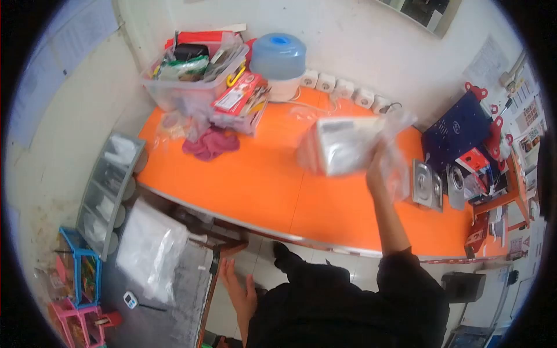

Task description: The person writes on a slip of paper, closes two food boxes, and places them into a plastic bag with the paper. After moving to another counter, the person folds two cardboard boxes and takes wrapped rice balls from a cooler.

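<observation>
Clear plastic bag (342, 152) in right hand (376, 163) — over orange table (243, 182).

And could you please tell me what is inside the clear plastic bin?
A black item and a green-and-white packet show in the bin; whatever lies beneath them is covered.

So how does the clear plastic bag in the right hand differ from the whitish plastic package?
The clear plastic bag is held in the right hand; the whitish plastic package lies on the dark grey tabletop. The bag shows reddish colour at one end; the package looks plain. Both look shiny.
</observation>
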`<state>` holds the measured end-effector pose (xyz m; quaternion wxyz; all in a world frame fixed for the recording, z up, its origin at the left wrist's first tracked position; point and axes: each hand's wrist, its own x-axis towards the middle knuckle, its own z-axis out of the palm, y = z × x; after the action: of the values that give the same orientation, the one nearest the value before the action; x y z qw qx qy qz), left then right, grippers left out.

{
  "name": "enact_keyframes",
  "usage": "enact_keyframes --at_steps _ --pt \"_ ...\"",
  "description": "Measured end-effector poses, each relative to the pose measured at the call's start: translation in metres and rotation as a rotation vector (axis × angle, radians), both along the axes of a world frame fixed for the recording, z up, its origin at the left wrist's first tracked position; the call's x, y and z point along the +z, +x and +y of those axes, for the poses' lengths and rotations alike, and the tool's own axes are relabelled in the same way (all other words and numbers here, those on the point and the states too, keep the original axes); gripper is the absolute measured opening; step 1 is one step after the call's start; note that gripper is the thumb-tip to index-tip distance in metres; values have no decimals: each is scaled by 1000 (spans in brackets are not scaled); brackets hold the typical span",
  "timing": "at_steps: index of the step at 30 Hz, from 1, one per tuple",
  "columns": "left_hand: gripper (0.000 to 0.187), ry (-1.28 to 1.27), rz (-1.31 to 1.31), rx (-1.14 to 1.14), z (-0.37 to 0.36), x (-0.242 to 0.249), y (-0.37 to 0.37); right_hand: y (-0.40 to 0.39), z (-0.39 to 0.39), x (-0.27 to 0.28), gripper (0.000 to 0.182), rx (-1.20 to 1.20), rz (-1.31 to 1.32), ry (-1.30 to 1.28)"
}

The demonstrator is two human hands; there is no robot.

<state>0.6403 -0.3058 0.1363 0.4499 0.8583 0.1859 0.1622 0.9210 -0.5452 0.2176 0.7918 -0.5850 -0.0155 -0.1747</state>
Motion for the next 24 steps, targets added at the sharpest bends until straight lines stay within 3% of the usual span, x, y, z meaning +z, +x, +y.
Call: enact_keyframes --at_steps 2,3,4,5,6,7,8,9,11,12,13,15,17,19,20,22,24 --pt "47 6 28 40 4 -24 9 62 -25 20 12 -255 -87 -23" --pt "47 9 61 82 5 -42 17 100 -40 21 12 -266 -114 -10" --pt "47 18 29 72 0 -70 35 143 -56 12 12 -169 -331 -24" --pt "47 -177 54 31 -6 -104 60 179 -66 1 13 -69 -551 -41" --pt "47 -361 75 -18 -8 -124 95 208 -69 -9 14 -68 -485 49" --pt "53 -215 5 -193 -17 -122 135 232 -70 -18 15 -67 -424 146" --pt "60 -59 -60 -367 -35 -118 176 242 -67 -28 16 -132 -469 22" --pt "68 -115 -63 -406 -57 -123 218 246 -66 -44 16 -206 -505 -105" --pt "79 -141 -121 -502 -96 -135 290 278 -91 -112 17 -123 -197 -157" --pt "82 -113 -179 -558 -109 -141 318 300 -99 -173 24 -338 -149 -344" --pt "82 -107 -183 -591 -115 -148 346 333 -98 -231 32 -589 -366 -820" --pt "80 -314 -336 -822 -128 -160 383 254 -84 -183 30 -307 -109 -816" --pt "79 -237 -256 -872 -123 -148 378 193 -82 -98 40 171 134 -919" --pt "77 -148 -189 -913 -118 -135 371 217 -86 -164 45 270 -425 -575" --pt "77 -167 -189 -913 -118 -131 370 193 -82 -147 45 237 -416 -581" --pt "77 -192 -183 -957 -119 -134 364 115 -69 -92 43 53 90 -330" --pt "76 -248 -191 -775 -124 -157 360 46 -79 -101 43 -215 -220 -584"
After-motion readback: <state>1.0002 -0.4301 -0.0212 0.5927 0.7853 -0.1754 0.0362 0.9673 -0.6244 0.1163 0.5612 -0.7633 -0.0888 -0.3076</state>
